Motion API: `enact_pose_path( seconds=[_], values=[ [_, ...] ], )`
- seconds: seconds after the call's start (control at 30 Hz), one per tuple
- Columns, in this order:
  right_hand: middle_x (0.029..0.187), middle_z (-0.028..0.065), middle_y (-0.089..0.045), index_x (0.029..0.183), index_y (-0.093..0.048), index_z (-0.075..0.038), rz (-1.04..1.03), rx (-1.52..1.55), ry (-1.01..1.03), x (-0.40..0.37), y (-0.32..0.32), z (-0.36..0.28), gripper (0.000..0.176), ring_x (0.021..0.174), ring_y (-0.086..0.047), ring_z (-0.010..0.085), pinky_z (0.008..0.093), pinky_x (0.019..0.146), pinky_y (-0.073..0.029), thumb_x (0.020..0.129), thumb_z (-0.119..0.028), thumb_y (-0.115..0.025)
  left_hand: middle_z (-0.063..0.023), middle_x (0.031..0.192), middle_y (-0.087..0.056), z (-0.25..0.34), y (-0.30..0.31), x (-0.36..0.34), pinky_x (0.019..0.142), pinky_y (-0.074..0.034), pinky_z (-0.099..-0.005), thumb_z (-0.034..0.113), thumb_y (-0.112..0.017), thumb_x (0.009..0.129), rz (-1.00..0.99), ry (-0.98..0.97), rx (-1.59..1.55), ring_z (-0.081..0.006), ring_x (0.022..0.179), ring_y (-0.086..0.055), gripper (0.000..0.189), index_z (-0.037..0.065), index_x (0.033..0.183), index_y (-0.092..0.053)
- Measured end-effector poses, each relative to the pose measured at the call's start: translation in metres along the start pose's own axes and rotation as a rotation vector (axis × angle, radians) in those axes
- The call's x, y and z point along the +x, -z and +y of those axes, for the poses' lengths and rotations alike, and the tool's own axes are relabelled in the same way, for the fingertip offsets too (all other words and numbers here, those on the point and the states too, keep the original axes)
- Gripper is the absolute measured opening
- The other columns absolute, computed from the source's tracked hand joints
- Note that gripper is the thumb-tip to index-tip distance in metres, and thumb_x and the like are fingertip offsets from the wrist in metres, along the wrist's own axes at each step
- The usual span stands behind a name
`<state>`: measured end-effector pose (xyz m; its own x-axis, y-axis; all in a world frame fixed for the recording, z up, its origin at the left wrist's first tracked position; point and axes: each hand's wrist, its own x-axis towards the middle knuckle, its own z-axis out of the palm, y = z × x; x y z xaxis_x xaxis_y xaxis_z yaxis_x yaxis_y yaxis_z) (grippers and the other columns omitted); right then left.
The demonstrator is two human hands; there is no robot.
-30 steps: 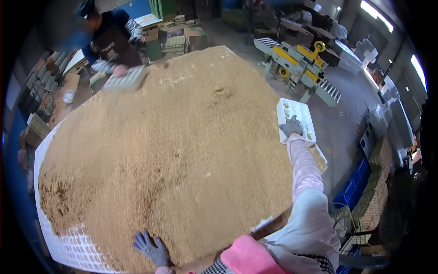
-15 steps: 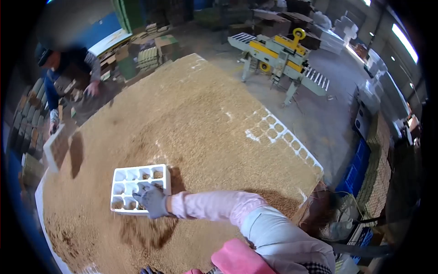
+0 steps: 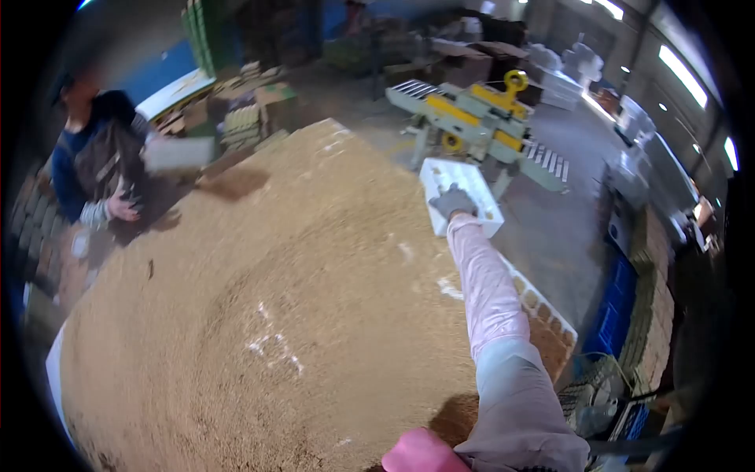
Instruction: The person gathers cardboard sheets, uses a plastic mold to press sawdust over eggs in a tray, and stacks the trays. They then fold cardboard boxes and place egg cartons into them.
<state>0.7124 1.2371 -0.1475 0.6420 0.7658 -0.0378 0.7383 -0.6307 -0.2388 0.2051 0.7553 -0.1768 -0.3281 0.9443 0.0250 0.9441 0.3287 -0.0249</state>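
The left hand is out of view. The right hand (image 3: 454, 203), in a grey glove, lies over a shallow white foam tray (image 3: 476, 184) with compartments, covering its middle. Its fingers look spread, their tips down among the compartments; blur and the glove hide whether they grip a divider, so I cannot tell. The compartments themselves are washed out and hard to count.

The tray is at the far right edge of the broad bench (image 3: 54, 366), which is covered with loose tan granular material (image 3: 259, 236). Its long axis runs obliquely, from upper left to lower right in the view, its open side facing up toward the camera. Just below it, white cell rims (image 3: 536, 299) show along the edge, partly behind the pale pink sleeve (image 3: 486, 291). The bench's near side is cut off.

At upper left, a co-worker (image 3: 98, 149) is blurred, beside a smeared pale block-like object (image 3: 181, 153).
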Motion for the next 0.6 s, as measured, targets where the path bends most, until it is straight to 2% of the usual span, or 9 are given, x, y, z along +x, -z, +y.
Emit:
enact_pose_path(
  seconds=[0.13,0.17,0.27,0.33,0.4,0.43,0.47,0.53,0.6],
  values=[
    [0.125,0.0161,-0.052,0.127,-0.044,-0.006,-0.086,0.042,0.19,0.024,-0.022,-0.067,0.074,0.113,-0.052,0.0308,0.0474,0.092,-0.042,0.068,-0.046,-0.063,-0.0201,0.129,-0.046,0.011,-0.007,0.016,0.102,-0.022,-0.0588,0.046,-0.049,0.083,-0.014,-0.002,0.002,-0.0409,0.122,-0.038,0.057,0.012,0.128,-0.049],
    [0.12,0.0222,-0.055,0.123,-0.049,0.002,-0.058,0.056,0.306,0.008,-0.017,-0.087,0.081,0.11,-0.055,0.0283,0.0338,0.092,-0.043,0.065,-0.051,-0.068,-0.0202,0.129,-0.046,0.012,-0.009,0.021,0.102,-0.022,-0.0589,0.046,-0.049,0.083,-0.011,-0.005,0.001,-0.041,0.122,-0.038,0.057,0.011,0.128,-0.049],
    [0.116,0.0199,-0.057,0.132,-0.041,-0.004,-0.141,-0.077,0.597,-0.046,-0.028,-0.149,0.089,0.106,-0.056,0.0302,0.0361,0.091,-0.044,0.064,-0.054,-0.067,-0.0215,0.13,-0.045,0.02,-0.003,0.025,0.101,-0.02,-0.0602,0.046,-0.05,0.081,-0.107,0.018,-0.012,-0.043,0.123,-0.036,0.061,0.007,0.128,-0.049],
    [0.1,0.015,-0.062,0.123,-0.048,-0.002,-0.154,-0.134,0.855,-0.11,-0.039,-0.179,0.075,0.088,-0.062,0.026,0.0419,0.073,-0.049,0.074,-0.058,-0.058,-0.022,0.131,-0.044,0.026,0.005,0.028,0.102,-0.019,-0.0603,0.046,-0.05,0.081,-0.119,0.026,-0.01,-0.0429,0.124,-0.035,0.061,0.006,0.127,-0.049],
    [0.092,0.011,-0.062,0.117,-0.053,-0.004,-0.269,-0.201,1.09,-0.189,-0.046,-0.208,0.063,0.078,-0.061,0.0205,0.0395,0.062,-0.048,0.087,-0.057,-0.037,-0.0235,0.134,-0.041,0.033,0.015,0.029,0.105,-0.016,-0.0582,0.043,-0.048,0.082,-0.141,0.046,-0.028,-0.0427,0.127,-0.03,0.061,0.003,0.129,-0.046],
    [0.09,0.0103,-0.061,0.114,-0.055,-0.003,-0.33,-0.327,1.21,-0.246,-0.018,-0.215,0.062,0.076,-0.061,0.0174,0.0375,0.057,-0.047,0.088,-0.056,-0.037,-0.0235,0.134,-0.041,0.03,0.009,0.023,0.105,-0.016,-0.0582,0.043,-0.048,0.082,-0.142,0.057,-0.02,-0.0427,0.127,-0.03,0.061,0.003,0.129,-0.046],
    [0.093,0.0105,-0.061,0.113,-0.056,-0.002,-0.175,-0.125,1.289,-0.292,-0.033,-0.218,0.064,0.076,-0.06,0.0174,0.0362,0.055,-0.046,0.083,-0.057,-0.044,-0.0249,0.136,-0.036,0.024,-0.003,0.02,0.106,-0.012,-0.0592,0.039,-0.05,0.082,-0.066,0.016,-0.071,-0.044,0.128,-0.027,0.063,0.003,0.132,-0.04],
    [0.102,0.013,-0.061,0.119,-0.053,-0.003,-0.233,-0.186,1.454,-0.375,-0.043,-0.223,0.07,0.091,-0.059,0.0242,0.0406,0.066,-0.046,0.07,-0.053,-0.059,-0.0261,0.139,-0.029,0.014,-0.017,0.01,0.107,-0.009,-0.0589,0.035,-0.051,0.084,0.101,-0.044,-0.19,-0.0455,0.13,-0.022,0.066,0.0,0.135,-0.031],
    [0.11,0.0147,-0.059,0.125,-0.048,-0.008,-0.299,-0.031,1.651,-0.45,-0.06,-0.203,0.072,0.1,-0.056,0.0274,0.0416,0.08,-0.041,0.068,-0.048,-0.062,-0.0255,0.142,-0.024,0.013,-0.023,0.004,0.107,-0.008,-0.0575,0.035,-0.05,0.087,0.264,-0.062,-0.3,-0.0464,0.131,-0.018,0.066,-0.003,0.136,-0.028]
  ],
)
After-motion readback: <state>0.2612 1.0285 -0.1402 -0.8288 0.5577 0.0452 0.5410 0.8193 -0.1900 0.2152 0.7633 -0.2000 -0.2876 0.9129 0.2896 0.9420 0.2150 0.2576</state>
